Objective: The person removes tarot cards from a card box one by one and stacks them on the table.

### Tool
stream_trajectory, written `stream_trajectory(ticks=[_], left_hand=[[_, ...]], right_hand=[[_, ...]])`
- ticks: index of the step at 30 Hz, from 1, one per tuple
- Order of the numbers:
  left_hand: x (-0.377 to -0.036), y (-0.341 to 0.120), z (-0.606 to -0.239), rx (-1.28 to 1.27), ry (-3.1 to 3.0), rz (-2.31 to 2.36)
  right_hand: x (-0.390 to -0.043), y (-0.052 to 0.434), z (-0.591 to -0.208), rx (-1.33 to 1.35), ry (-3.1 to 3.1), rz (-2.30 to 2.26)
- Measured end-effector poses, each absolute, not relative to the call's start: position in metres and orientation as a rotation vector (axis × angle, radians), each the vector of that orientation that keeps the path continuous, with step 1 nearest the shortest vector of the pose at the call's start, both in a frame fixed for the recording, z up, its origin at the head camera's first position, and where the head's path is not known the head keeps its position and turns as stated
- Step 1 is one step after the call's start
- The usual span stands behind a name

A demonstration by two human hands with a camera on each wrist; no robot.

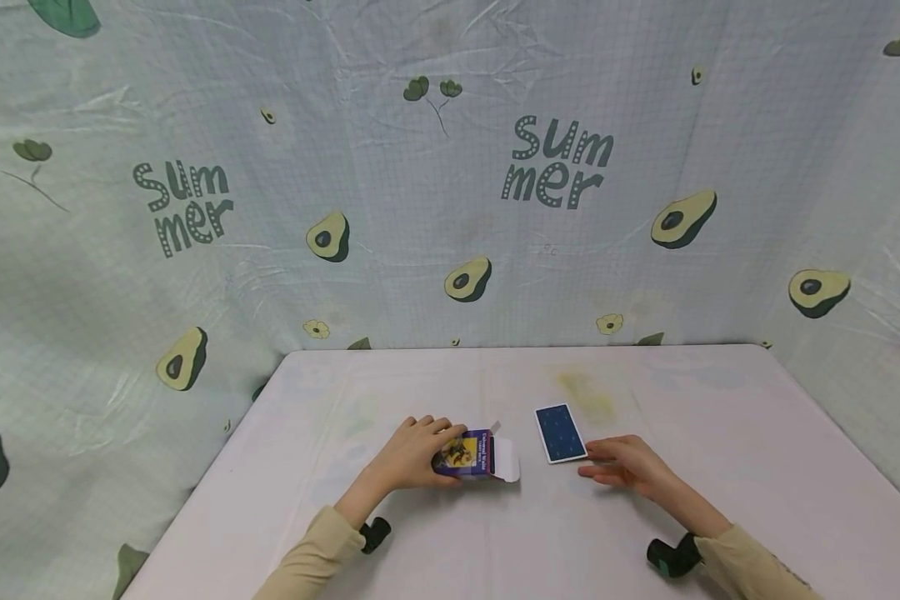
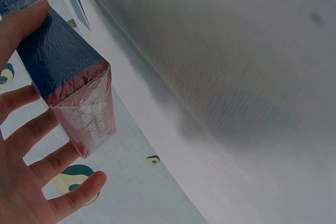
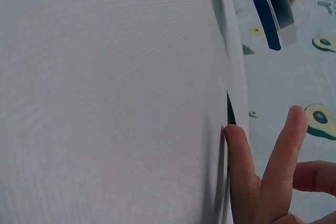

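My left hand (image 1: 417, 454) grips a small purple card box (image 1: 471, 452) printed "Universal Waite", thumb on one side and fingers on the other. The box lies on its side, its white end flap (image 1: 506, 460) open towards the right. In the left wrist view, clear wrap covers the red closed end (image 2: 86, 114). A blue-backed card (image 1: 561, 433) with a white border lies flat to the right of the box; whether others lie under it, I cannot tell. Beside its lower right corner is my right hand (image 1: 630, 467), fingers spread and fairly straight, fingertips at the card's edge.
Both things are on a white-covered table (image 1: 720, 433) with a yellowish stain (image 1: 587, 396) behind the card. A printed curtain (image 1: 390, 183) with avocados hangs behind the table and along both sides. Dark wrist cameras (image 1: 673, 557) sit at both sleeves.
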State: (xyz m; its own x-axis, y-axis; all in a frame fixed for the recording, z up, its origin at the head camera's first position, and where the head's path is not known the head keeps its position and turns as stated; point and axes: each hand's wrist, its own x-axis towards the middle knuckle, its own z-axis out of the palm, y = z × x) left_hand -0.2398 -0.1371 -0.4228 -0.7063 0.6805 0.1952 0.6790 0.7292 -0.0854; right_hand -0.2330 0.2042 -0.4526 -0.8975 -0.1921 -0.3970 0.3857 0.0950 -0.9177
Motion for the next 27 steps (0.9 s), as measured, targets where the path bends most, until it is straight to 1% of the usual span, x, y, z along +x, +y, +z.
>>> stream_trajectory(ticks=[8,27], left_hand=[[-0.241,-0.137,-0.425,-1.080,-2.723,0.014],[-0.241,-0.139,-0.424,-1.086,-2.719,-0.009]], right_hand=[[-0.231,0.208,-0.449,0.191,1.985,-1.813],[-0.233,0.219,-0.446,0.059,1.940,-1.759]])
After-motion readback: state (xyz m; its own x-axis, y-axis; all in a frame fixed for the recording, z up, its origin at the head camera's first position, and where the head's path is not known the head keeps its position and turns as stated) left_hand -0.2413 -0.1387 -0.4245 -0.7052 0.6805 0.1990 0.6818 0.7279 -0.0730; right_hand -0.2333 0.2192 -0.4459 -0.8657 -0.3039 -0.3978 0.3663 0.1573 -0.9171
